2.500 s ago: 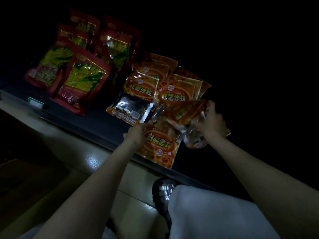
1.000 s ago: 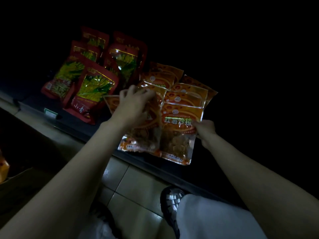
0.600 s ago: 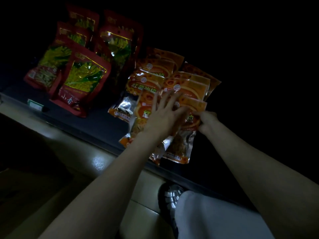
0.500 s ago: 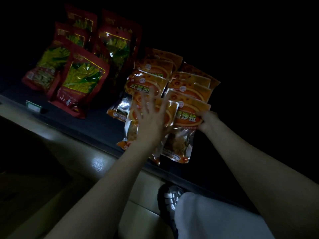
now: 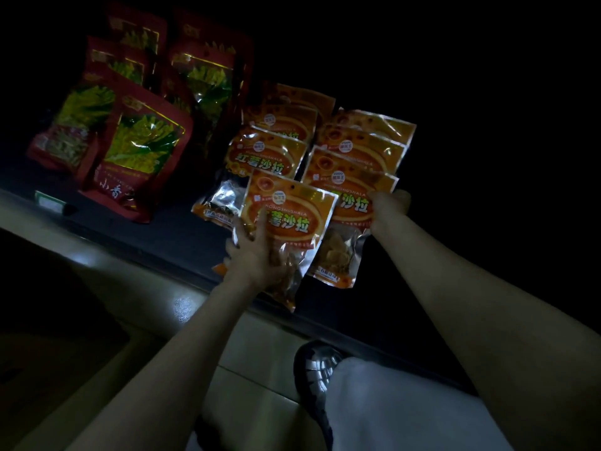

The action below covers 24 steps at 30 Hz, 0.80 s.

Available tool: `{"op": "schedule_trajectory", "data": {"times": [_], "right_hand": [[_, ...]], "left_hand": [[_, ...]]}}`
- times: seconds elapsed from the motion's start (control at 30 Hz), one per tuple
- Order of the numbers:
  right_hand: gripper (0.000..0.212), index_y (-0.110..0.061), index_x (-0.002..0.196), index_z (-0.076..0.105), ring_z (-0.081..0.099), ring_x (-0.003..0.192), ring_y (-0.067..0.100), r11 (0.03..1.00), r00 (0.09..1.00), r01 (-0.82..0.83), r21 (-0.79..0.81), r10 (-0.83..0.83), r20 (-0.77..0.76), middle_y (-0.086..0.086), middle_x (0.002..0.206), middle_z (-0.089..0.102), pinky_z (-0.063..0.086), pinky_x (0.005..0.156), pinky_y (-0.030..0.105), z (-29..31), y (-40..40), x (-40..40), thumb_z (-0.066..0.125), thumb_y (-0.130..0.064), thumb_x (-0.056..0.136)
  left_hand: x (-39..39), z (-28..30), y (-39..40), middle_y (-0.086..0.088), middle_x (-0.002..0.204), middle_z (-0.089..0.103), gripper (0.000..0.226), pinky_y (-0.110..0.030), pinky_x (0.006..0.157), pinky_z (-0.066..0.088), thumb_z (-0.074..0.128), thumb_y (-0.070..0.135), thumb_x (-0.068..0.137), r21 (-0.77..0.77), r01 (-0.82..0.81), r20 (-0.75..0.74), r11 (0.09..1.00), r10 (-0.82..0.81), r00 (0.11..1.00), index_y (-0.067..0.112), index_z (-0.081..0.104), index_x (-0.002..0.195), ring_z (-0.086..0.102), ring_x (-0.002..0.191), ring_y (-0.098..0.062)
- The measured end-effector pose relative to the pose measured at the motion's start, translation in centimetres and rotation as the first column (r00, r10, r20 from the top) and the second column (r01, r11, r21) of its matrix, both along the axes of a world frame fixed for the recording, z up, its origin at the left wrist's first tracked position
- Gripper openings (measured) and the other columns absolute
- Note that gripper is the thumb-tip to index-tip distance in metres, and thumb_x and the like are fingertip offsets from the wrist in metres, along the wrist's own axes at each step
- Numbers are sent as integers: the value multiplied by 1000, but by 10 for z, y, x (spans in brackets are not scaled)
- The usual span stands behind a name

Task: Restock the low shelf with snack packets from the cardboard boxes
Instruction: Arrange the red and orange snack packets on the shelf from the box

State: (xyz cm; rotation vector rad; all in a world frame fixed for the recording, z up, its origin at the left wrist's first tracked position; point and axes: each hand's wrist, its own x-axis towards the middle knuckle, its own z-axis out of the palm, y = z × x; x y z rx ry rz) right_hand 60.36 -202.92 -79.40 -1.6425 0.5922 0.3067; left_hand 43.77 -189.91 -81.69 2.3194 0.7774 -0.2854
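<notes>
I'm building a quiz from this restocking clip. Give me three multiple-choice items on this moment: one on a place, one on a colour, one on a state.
1. Where do the dark red packets with green-yellow contents lie, seen from the camera?
A. left of the orange packets
B. right of the orange packets
C. on the floor tiles

2. What colour is the glossy front packet under the left hand?
A. blue
B. orange
C. white

3. What is the right hand doing?
A. hanging idle over the floor
B. holding the right edge of an orange packet
C. holding a cardboard box

Answers: 1 A, the red packets fill the left part of the dark low shelf. 2 B, its printed face is orange with a clear lower window. 3 B, the hand sits against that packet's right edge, fingers curled.
</notes>
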Motion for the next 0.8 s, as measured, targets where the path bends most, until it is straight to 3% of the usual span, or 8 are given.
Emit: {"op": "schedule_trajectory", "data": {"times": [0.1,0.17,0.3,0.37,0.43,0.57,0.67,0.8], "right_hand": [[19,-1,105,54,66,84,33,995,995,61,-85,-55,78,19,105,64,56,73,49,3,2,11,56,-4,86],[25,-1,111,58,64,83,31,993,997,-46,-113,53,60,17,107,64,55,77,45,12,1,16,59,-2,86],[36,-1,121,53,54,63,19,935,953,-302,-186,299,-42,15,98,61,50,48,22,25,-3,25,59,3,86],[44,-3,121,52,61,85,25,920,961,-262,-291,277,12,12,111,58,55,64,26,22,-5,26,64,-3,79],[51,-6,123,48,57,108,33,861,959,-213,-462,275,71,14,127,51,52,88,43,24,-6,19,63,-10,75],[42,-10,128,43,42,123,32,756,891,-265,-599,429,147,15,135,37,43,100,42,41,-4,-18,57,-11,88],[39,-12,124,47,46,121,31,729,831,-347,-590,531,167,11,135,41,45,98,42,61,11,-44,59,-15,88],[32,-11,118,51,54,108,30,716,761,-442,-541,619,197,11,129,49,41,73,27,101,39,-75,59,-10,87]], "left_hand": [[2,-4,-7,-14,155,-13,107,-58,107,27,72,42,76,60,104,67,993,-108,992,35,-6,148,4,139,-41],[11,-9,-22,-15,154,-9,103,-52,109,25,71,38,79,89,187,117,978,-197,973,35,-4,148,4,140,-36],[30,-19,-45,-24,153,-4,89,-41,111,23,59,33,91,251,170,35,953,-185,982,24,-7,150,13,137,-39],[35,-20,-49,-25,152,-3,88,-42,109,24,57,36,92,263,138,-6,955,-141,990,20,-8,150,15,136,-40],[33,-15,-48,-25,153,-2,89,-42,109,25,57,40,91,285,137,-18,949,-138,990,17,-7,150,17,135,-40],[19,9,-37,-19,154,-1,87,-45,111,21,54,46,90,281,116,-1,953,-120,993,15,-1,150,11,139,-39],[0,37,-19,-15,156,2,72,-43,111,21,50,34,94,332,46,48,942,-65,997,18,7,149,12,140,-35],[-36,95,17,-13,154,11,70,-41,108,24,52,32,92,463,-40,115,885,-15,993,16,13,148,22,136,-33]]}}
